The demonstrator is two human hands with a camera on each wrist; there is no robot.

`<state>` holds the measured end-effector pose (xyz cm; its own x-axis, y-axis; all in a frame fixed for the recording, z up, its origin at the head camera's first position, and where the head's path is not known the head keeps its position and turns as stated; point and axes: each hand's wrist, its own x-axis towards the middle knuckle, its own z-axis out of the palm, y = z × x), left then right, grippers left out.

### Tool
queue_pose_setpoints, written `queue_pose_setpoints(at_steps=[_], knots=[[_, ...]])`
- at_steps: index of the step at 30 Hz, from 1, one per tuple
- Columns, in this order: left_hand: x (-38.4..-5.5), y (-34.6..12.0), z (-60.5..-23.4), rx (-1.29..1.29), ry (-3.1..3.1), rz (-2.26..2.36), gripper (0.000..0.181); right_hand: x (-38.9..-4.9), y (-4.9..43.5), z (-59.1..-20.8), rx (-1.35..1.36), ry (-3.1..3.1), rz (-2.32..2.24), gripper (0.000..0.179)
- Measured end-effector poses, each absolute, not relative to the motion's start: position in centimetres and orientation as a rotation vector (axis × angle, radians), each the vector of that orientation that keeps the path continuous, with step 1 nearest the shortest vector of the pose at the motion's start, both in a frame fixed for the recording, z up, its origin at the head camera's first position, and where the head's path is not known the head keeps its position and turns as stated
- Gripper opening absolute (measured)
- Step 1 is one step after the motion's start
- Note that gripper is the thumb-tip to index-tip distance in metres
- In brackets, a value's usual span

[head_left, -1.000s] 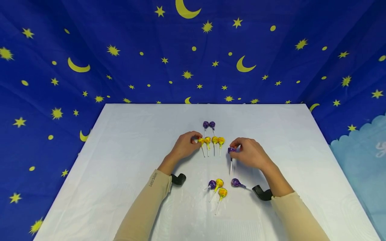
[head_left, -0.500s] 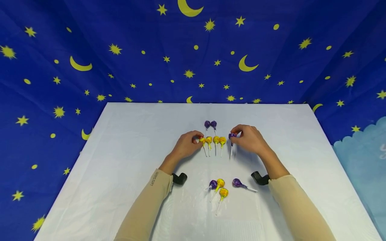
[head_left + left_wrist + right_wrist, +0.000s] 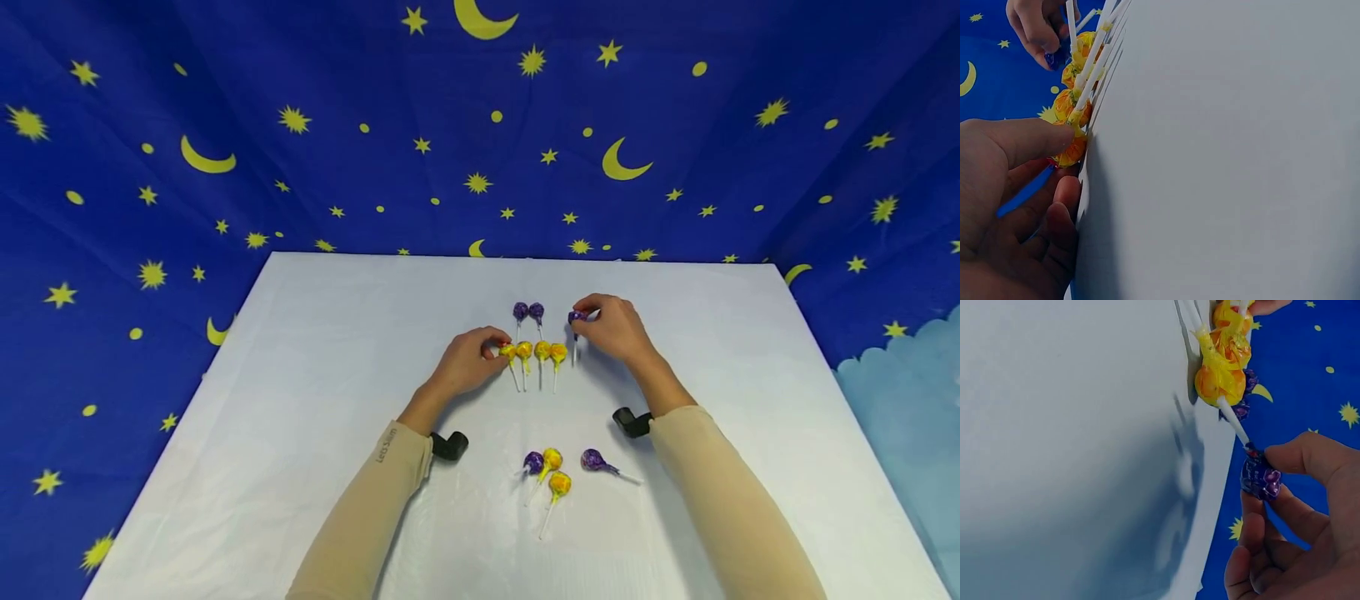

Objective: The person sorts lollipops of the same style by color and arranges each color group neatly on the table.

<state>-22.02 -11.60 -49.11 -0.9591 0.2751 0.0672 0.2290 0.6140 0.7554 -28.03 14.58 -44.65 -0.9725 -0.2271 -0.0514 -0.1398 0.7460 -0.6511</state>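
Note:
My left hand (image 3: 467, 362) pinches the head of the leftmost yellow lollipop (image 3: 1071, 152) between thumb and finger. That lollipop lies at the end of a row of several yellow lollipops (image 3: 542, 351), sticks pointing toward me. To the right of the row, my right hand (image 3: 617, 327) holds a purple lollipop (image 3: 1261, 479) by its wrapped head, its stick pointing toward me in the head view. Shadows under the right hand in the right wrist view suggest it is raised off the table. Just behind the yellow row lie two purple lollipops (image 3: 521, 311) side by side.
Nearer me on the white table (image 3: 360, 333) lie two yellow lollipops (image 3: 559, 483) and a purple lollipop (image 3: 533, 462) close together. Another purple lollipop (image 3: 592, 460) lies to their right. A blue star-patterned cloth (image 3: 420, 83) hangs behind the table.
My right hand has moved away from me across the table with the purple lollipop, from beside the yellow row to near the purple pair's level. The left hand stays on its yellow lollipop.

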Motion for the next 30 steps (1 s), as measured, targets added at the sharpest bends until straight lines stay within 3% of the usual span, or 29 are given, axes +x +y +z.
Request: queue_pose_setpoints(at_steps=[30], knots=[[-21.8,-11.3,-49.0,0.387,2.763,1.277,0.027,-31.3,12.2,-46.9,-0.250,2.799,-1.056,0.037]])
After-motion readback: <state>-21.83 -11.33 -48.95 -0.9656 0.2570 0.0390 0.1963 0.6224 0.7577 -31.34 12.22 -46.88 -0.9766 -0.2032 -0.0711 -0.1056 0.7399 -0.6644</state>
